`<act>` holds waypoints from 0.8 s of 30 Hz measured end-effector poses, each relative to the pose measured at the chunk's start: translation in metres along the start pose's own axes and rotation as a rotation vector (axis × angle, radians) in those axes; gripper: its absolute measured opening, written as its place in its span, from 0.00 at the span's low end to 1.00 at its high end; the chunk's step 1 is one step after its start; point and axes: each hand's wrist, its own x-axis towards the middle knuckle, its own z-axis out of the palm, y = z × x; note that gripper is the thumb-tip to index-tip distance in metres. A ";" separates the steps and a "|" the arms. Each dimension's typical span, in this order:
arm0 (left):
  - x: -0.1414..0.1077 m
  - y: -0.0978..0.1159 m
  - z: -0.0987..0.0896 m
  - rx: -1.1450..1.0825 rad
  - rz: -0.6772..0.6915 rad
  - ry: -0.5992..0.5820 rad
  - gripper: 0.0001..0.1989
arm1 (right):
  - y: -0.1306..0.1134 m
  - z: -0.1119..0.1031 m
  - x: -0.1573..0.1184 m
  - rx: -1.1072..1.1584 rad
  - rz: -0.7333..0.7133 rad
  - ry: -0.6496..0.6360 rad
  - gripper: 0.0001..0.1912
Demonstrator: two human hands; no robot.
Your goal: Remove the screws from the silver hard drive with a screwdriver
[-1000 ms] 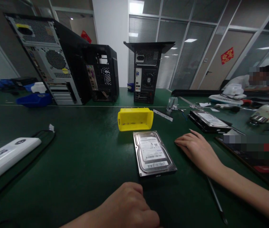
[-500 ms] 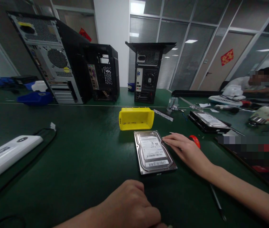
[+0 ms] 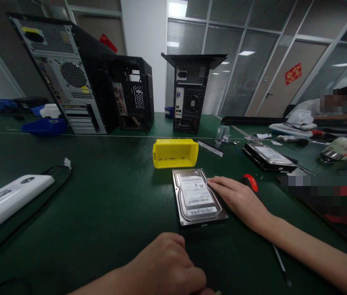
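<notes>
A silver hard drive (image 3: 195, 196) with a white label lies flat on the green table. At its right edge, the fingertips of my right hand (image 3: 237, 196) touch or nearly touch the casing; the fingers are stretched out and close together, and the thumb is hidden. My left hand (image 3: 170, 266) is curled closed at the bottom, in front of the drive and apart from it. What it holds, if anything, is hidden. A screwdriver with a red and black handle (image 3: 250, 182) lies under my right wrist, its shaft (image 3: 280, 262) showing on the near side.
Directly behind the drive is a yellow bin (image 3: 175, 153). Another hard drive (image 3: 268, 155) lies at the right. Computer cases (image 3: 188, 94) stand along the back. A white power strip (image 3: 14, 200) with a black cable is at the left. Another person (image 3: 314, 108) is at the far right.
My right hand has shifted slightly left and flattened, exposing more of the screwdriver handle. My left hand and the hard drive are nearly unchanged.
</notes>
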 end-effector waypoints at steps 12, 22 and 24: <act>0.001 0.000 0.000 -0.003 -0.026 -0.019 0.18 | -0.001 -0.004 -0.001 -0.061 -0.058 -0.044 0.19; 0.000 0.001 0.002 -0.030 -0.044 -0.036 0.19 | 0.000 -0.003 -0.001 -0.112 -0.141 -0.028 0.19; 0.001 0.001 0.001 -0.022 -0.050 -0.044 0.19 | 0.000 -0.003 -0.002 -0.112 -0.144 -0.028 0.19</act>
